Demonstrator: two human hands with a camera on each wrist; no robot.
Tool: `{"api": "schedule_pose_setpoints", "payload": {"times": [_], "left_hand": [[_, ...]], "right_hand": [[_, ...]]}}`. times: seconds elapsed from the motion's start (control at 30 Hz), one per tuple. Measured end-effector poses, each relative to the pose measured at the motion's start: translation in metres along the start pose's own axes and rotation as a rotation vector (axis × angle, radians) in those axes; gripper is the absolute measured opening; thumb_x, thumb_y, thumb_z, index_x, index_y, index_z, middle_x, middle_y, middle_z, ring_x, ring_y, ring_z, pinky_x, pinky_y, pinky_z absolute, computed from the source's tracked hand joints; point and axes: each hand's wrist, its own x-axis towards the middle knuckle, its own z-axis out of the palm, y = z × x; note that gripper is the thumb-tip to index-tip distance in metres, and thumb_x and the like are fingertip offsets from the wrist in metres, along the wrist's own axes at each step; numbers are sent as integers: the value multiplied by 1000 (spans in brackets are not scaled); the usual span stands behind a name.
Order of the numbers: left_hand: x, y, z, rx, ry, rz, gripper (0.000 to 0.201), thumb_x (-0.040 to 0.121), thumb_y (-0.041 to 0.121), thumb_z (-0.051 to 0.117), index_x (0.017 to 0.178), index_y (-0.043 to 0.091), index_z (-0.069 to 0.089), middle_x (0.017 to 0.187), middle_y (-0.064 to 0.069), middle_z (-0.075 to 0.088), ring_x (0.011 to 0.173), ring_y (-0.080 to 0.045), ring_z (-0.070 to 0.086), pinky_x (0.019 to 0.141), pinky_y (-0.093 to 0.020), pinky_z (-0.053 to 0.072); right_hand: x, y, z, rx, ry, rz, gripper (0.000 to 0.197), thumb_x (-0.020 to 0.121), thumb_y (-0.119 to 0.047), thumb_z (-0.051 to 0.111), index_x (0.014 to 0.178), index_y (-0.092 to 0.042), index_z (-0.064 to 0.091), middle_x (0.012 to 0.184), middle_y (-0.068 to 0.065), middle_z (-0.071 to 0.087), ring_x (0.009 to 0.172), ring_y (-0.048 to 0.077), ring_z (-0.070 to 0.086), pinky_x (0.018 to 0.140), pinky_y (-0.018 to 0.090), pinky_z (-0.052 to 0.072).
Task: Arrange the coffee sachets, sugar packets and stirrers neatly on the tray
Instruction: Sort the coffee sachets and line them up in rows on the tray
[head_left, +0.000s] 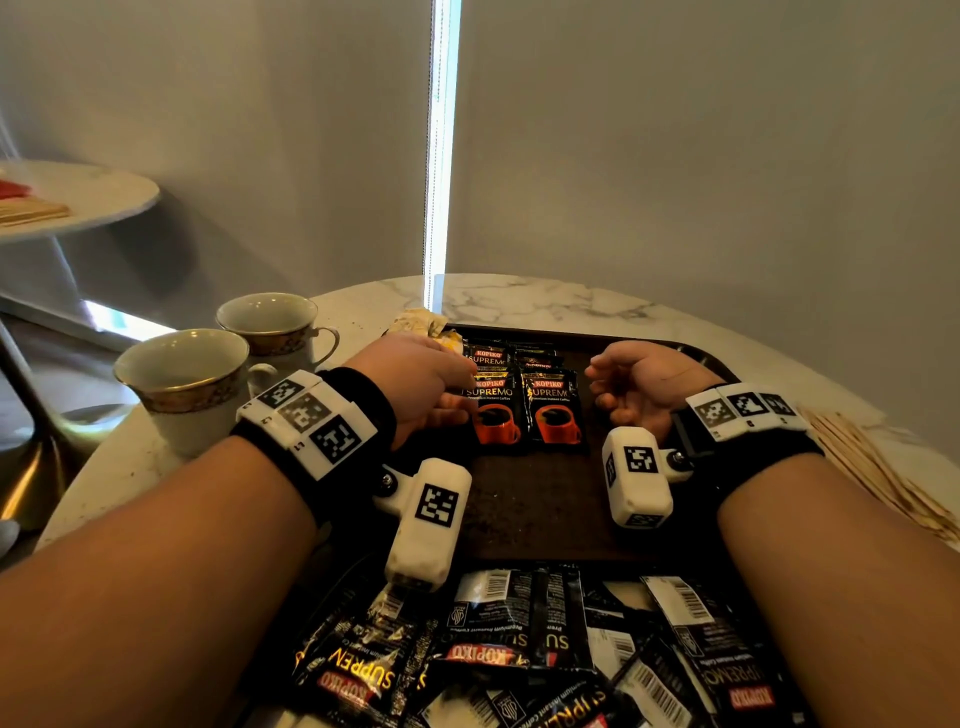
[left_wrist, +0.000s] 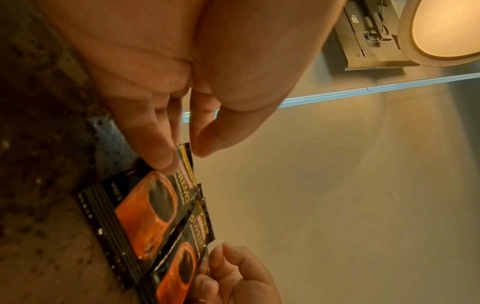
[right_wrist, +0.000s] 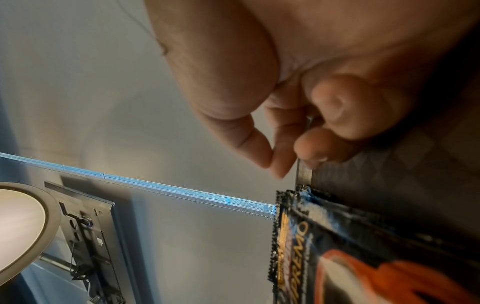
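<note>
Head cam: over a dark tray (head_left: 722, 364) on a marble table, the left hand (head_left: 421, 384) rests fingertips on the left of two face-up coffee sachets (head_left: 524, 410), the right hand (head_left: 644, 389) hovers just beside them, fingers loosely curled & empty; loose sachets (head_left: 519, 654) heaped at the near edge, stirrers (head_left: 878, 467) off-tray at right. L wrist cam: fingers (left_wrist: 158, 148) straight, pressing the sachet's top edge, thumb apart. R wrist cam: fingertips (right_wrist: 315, 147) curled near a sachet, contact unclear; a nudge could skew the slick row.
</note>
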Motion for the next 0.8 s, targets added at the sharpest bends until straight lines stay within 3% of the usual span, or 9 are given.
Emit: {"api": "schedule_pose_setpoints", "payload": {"times": [0.43, 0.53, 0.63, 0.8], "left_hand": [[-3, 2, -1, -27, 16, 4, 11, 91, -4, 63, 98, 5, 62, 101, -18, 66, 74, -25, 67, 58, -30, 56], [-3, 4, -3, -11, 13, -17, 9, 92, 0, 62, 92, 7, 59, 84, -12, 62, 65, -20, 58, 55, -30, 53], [-7, 7, -4, 16, -63, -107, 6, 95, 6, 58, 94, 10, 53, 60, -2, 47, 55, -16, 49, 51, -29, 51], [-12, 7, 1, 58, -165, -209, 4, 97, 11, 53, 94, 12, 51, 60, -2, 45, 57, -19, 53, 66, -36, 53]], "right_hand": [[-1, 1, 0, 3, 8, 0, 21, 92, -16, 54, 75, -6, 58, 65, 5, 51, 48, 13, 43, 33, 18, 30], [-1, 0, 0, -1, 10, 4, 20, 92, -17, 55, 76, -6, 59, 67, 5, 52, 49, 13, 44, 33, 19, 31], [-1, 0, 0, 3, 14, 2, 20, 92, -17, 55, 76, -6, 59, 67, 5, 52, 50, 13, 44, 33, 18, 31], [-1, 0, 1, 8, 11, 9, 21, 92, -17, 54, 75, -6, 58, 66, 5, 52, 48, 13, 44, 32, 18, 31]]}}
